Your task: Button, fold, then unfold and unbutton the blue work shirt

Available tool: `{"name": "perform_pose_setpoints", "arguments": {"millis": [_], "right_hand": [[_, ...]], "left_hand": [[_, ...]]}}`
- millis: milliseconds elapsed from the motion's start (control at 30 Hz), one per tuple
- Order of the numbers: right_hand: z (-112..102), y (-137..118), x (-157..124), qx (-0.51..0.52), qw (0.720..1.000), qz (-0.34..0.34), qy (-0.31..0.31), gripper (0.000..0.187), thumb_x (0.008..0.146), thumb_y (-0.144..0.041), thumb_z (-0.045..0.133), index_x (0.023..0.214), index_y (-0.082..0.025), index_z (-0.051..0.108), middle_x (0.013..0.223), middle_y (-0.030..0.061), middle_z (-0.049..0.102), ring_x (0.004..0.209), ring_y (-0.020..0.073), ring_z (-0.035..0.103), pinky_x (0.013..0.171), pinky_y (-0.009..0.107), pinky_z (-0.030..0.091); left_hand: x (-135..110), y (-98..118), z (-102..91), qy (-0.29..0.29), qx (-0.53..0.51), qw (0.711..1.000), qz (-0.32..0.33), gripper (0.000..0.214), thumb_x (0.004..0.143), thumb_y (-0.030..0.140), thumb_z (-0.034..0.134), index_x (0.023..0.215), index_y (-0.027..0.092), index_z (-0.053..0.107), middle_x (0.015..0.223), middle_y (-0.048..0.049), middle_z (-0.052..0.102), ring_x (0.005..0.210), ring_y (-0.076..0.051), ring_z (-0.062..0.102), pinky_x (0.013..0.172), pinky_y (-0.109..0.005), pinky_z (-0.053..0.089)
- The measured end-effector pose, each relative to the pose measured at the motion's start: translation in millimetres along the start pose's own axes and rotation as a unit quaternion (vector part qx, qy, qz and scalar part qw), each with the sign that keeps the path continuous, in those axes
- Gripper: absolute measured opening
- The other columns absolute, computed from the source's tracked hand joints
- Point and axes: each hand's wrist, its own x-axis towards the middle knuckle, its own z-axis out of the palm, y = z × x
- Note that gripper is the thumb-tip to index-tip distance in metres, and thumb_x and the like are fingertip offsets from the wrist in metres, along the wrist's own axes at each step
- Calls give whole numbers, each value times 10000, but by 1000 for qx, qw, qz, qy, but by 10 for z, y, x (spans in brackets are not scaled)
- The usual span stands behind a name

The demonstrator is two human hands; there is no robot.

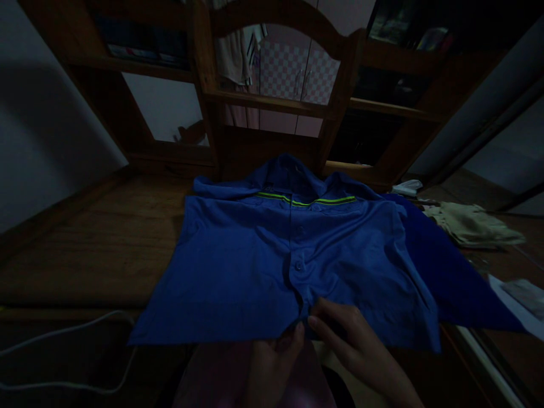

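A blue button-up shirt (238,260) lies spread on a wooden surface, its collar at the far side and its hem towards me. A yellow-green stripe runs across its chest. Buttons show along the front placket. At the bottom of the placket, my left hand (276,357) pinches the hem edge from below, thumb on top. Beside it on the right, my right hand (348,334) has thumb and finger pressed on the placket's other edge. Whether a button sits between the fingers is too dark to tell.
Behind the shirt stands a wooden shelf unit (272,102) with open compartments. Dark blue cloth (442,266) lies under the shirt's right side. Beige folded cloth (471,224) and a white tissue-like item (407,187) are at the right. A white cable (63,385) loops at lower left.
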Motion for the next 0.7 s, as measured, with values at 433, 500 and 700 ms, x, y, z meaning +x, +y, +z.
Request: {"name": "perform_pose_setpoints", "arguments": {"millis": [433,500,700], "right_hand": [[42,50,-97,-53,998,-20,8,150,919,-248,449,790,-188,495,725,-18,514,663,115,498,606,239,349],[38,55,-111,-60,998,-23,11,142,911,-236,450,783,-189,491,726,-18,513,669,117,499,615,242,353],[44,17,-117,-91,996,-22,9,92,873,-171,456,791,-194,490,728,-13,533,670,122,516,611,246,364]], "left_hand": [[36,26,-80,-9,47,999,-20,164,616,315,750,732,206,715,813,-76,734,932,-276,674,891,-386,525],[14,31,-91,-14,45,999,-14,118,613,296,750,702,230,710,820,-69,734,939,-277,672,931,-401,500],[18,21,-63,-23,37,999,-12,137,628,310,739,743,241,713,813,-56,732,992,-272,652,961,-398,480]]}}
